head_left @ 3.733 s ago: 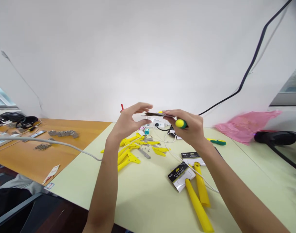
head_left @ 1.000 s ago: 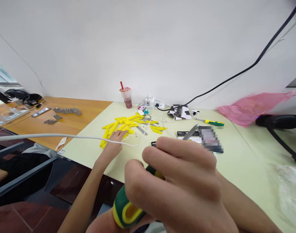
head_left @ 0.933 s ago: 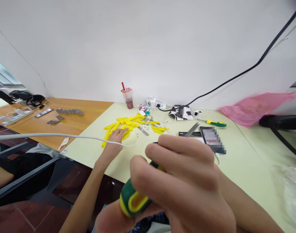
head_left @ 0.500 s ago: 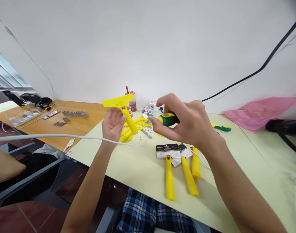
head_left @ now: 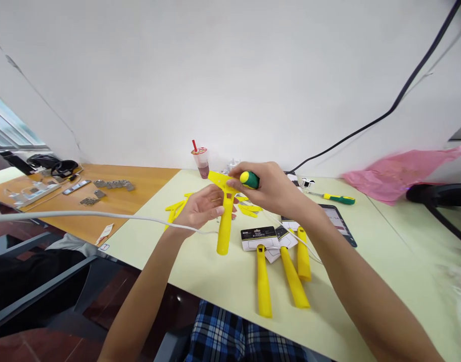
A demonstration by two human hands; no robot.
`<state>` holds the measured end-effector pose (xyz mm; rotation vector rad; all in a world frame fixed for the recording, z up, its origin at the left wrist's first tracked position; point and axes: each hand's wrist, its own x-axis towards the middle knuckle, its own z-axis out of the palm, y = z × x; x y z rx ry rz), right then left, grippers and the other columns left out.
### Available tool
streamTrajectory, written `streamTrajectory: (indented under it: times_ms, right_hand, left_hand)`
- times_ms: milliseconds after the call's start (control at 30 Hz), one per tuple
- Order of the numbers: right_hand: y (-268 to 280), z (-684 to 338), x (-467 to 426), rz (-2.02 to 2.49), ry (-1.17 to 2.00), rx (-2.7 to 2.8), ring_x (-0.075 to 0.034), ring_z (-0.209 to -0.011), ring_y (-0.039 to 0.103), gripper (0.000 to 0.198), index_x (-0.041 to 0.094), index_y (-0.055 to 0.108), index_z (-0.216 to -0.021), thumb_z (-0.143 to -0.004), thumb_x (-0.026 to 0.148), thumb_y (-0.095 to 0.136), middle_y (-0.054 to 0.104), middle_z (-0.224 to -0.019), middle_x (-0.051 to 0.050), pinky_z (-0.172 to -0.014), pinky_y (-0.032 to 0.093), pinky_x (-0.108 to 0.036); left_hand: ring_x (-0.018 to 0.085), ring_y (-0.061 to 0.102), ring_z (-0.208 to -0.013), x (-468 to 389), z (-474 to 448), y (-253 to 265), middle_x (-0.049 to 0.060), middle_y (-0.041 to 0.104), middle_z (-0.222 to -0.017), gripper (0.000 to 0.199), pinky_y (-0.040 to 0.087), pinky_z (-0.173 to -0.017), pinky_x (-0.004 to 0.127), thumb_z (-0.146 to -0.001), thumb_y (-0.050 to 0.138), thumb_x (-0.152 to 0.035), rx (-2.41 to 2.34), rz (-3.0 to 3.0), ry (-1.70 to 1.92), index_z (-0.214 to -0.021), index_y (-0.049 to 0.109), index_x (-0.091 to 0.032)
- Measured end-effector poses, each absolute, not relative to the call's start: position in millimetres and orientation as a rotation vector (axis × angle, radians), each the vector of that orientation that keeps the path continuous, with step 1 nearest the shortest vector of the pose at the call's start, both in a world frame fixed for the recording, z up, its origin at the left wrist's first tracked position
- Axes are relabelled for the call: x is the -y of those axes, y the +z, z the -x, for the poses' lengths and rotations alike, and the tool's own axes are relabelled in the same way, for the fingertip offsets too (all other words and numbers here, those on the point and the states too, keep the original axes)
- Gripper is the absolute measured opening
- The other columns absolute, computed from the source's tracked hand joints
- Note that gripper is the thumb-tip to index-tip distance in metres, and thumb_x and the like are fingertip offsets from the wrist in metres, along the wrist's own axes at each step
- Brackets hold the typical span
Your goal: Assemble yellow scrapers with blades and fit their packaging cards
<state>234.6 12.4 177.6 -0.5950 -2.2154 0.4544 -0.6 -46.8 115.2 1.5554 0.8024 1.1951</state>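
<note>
My left hand (head_left: 200,207) is closed around a yellow plastic scraper (head_left: 225,229), its handle pointing down towards me and its wide head up. Against the head's right side rest the fingers of my right hand (head_left: 278,188), which also grips a green and yellow screwdriver (head_left: 250,179) by its handle. The screwdriver's shaft cannot be made out. Behind and under my hands lie loose yellow plastic pieces (head_left: 249,210). Nearer to me are three yellow scrapers (head_left: 264,284) with black and white cards.
A second screwdriver (head_left: 339,199) and a phone (head_left: 338,223) lie to the right, before a pink plastic bag (head_left: 392,173). A drink cup (head_left: 202,163) stands by the wall. Metal pieces (head_left: 115,184) sit on the orange table. A white cable (head_left: 132,214) crosses in front.
The scraper has moved right and turned more upright. My right hand has come to its head, and the screwdriver's handle end now faces me.
</note>
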Motion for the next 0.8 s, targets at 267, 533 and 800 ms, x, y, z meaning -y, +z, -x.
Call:
streamTrajectory:
  times_ms: [267, 533, 800]
  right_hand:
    - [187.3, -257.7, -20.6, 0.729, 0.388, 2.169, -0.015, -0.063, 0.045, 0.026, 0.021, 0.075, -0.090, -0.101, 0.043, 0.069, 0.059, -0.068, 0.001, -0.062, 0.037, -0.032]
    - [205.4, -301.0, -22.2, 0.923, 0.323, 2.063, -0.016, -0.058, 0.050, 0.023, 0.023, 0.078, -0.087, -0.097, 0.044, 0.074, 0.061, -0.067, -0.001, -0.054, 0.038, -0.034]
    - [187.5, -285.6, -40.4, 0.974, 0.459, 2.494, -0.016, -0.058, 0.050, 0.027, 0.023, 0.073, -0.081, -0.098, 0.044, 0.073, 0.065, -0.068, 0.000, -0.059, 0.037, -0.036]
  left_hand:
    - [0.021, 0.072, -0.103, 46.5, 16.9, 78.3, 0.009, 0.074, -0.105, 0.039, 0.061, -0.090, 0.036, -0.096, 0.079, -0.051, -1.011, -1.353, 1.527, -0.121, 0.075, -0.020]
    - [0.018, 0.064, -0.080, 52.9, 47.8, 4.0, 0.005, 0.072, -0.089, 0.031, 0.050, -0.072, 0.031, -0.095, 0.073, -0.049, -1.576, -1.671, 0.942, -0.097, 0.073, -0.018]
    - [0.030, 0.066, -0.124, 1.8, -0.6, 11.0, 0.014, 0.073, -0.132, 0.033, 0.052, -0.111, 0.047, -0.103, 0.064, -0.043, -1.414, -2.238, 0.857, -0.127, 0.073, -0.022]
